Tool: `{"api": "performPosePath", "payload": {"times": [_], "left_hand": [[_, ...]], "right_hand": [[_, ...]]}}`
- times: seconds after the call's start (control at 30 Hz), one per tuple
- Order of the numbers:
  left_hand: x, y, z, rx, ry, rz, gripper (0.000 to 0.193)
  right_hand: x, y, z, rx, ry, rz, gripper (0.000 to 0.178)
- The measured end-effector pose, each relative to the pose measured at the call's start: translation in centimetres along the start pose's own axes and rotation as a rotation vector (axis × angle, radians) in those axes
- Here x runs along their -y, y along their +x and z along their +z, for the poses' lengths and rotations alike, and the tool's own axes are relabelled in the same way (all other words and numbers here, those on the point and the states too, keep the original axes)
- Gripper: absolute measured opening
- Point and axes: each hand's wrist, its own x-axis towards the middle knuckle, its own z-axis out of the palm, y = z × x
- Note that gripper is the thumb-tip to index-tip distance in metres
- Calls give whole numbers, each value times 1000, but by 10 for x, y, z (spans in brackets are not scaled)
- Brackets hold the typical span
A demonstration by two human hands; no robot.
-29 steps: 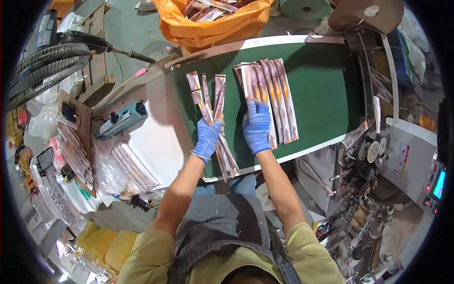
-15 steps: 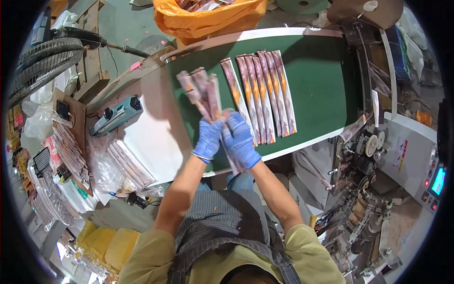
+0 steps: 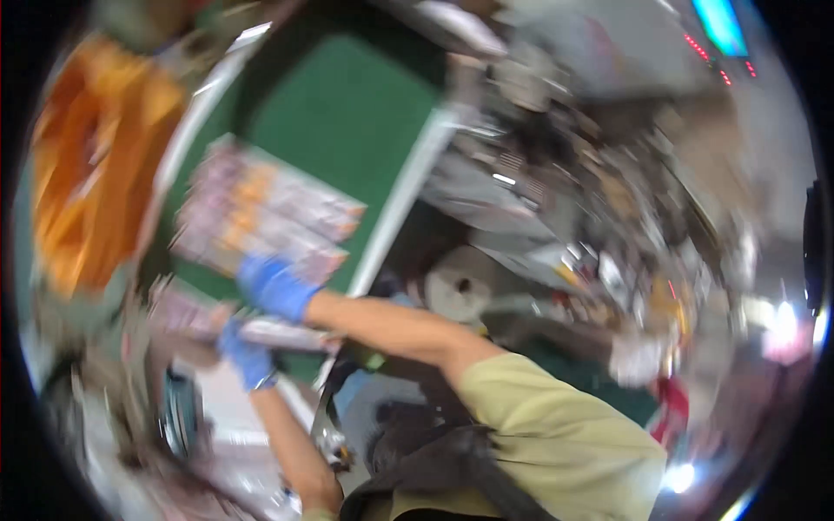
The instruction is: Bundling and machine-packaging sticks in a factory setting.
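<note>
The right hand (image 3: 276, 288), in a blue glove, lies on the near edge of a fan of long pink and orange sachets (image 3: 265, 213). It presses on them from above, and because of the strong blur I cannot tell whether the fingers are closed around any sachet or only flat on them. The left hand (image 3: 246, 356), also in a blue glove, is just below the right hand, and it seems to grip a thinner bundle of sachets (image 3: 187, 317) that sticks out to the left of it; the blur makes this grip uncertain.

The fan of sachets lies on a green belt (image 3: 356, 122), near the belt's lower end. A pale rail (image 3: 404, 195) borders the belt on the side to the right of the fan. On the other side of the belt, left of the fan, there is a big orange bag (image 3: 87, 182). Right of the rail stands a grey machine (image 3: 556, 174) with many small parts, all smeared. Below the fan, close to the right forearm, a round white roll (image 3: 460, 286) is visible. The person wears an olive shirt (image 3: 556, 434).
</note>
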Motion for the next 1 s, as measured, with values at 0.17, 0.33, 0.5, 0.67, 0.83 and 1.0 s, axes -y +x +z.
{"api": "performPosePath", "payload": {"times": [0.17,0.33,0.5,0.67,0.83,1.0], "left_hand": [[-36,14,-26,-334,-752,-591,17],[-89,29,11,301,-894,-709,38],[-120,-28,16,655,-867,-979,61],[-160,-82,50,598,-498,-511,46],[-280,-90,96,694,-273,-296,37],[-314,-104,68,701,-145,-89,48]], "right_hand": [[5,6,-28,-100,150,186,29],[-46,12,-87,49,883,12,77],[-1,-27,-154,15,1328,323,47],[-54,-80,-174,-610,124,12,26],[-90,-124,-258,-734,1354,679,29],[-81,-133,-358,-346,1094,389,27]]}}
